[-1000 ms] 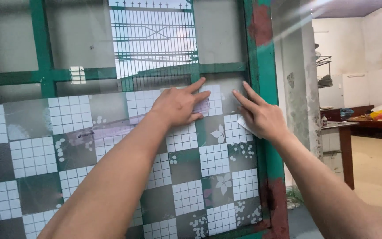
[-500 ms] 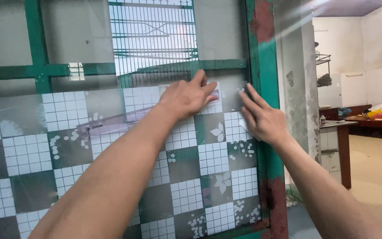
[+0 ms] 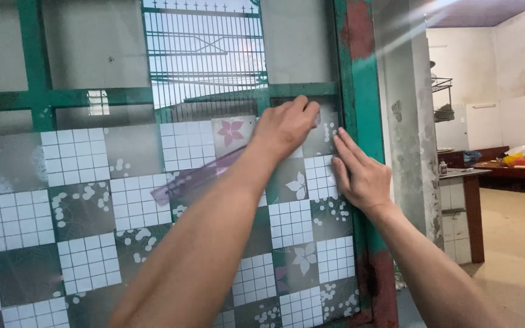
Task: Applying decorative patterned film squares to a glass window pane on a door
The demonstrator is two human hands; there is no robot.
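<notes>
In the head view, the left hand (image 3: pixel 287 124) has moved up and to the right since half a second ago, its knuckles now near the upper right corner of the patterned window film (image 3: pixel 153 212), close to the green window frame (image 3: pixel 360 109). There are two hands, one ruler and one sheet of film. The left hand is curled, its fingers pressed onto the upper end of a clear purple ruler (image 3: pixel 195 179) held flat against the film; whether the thumb pinches it cannot be told. The ruler's long axis runs on a slant, from lower left at centre frame up to the right under the hand. The right hand (image 3: pixel 360 176) has stayed low and right of the left, fingers straight and together, flat on the film just beside the frame's right upright.
</notes>
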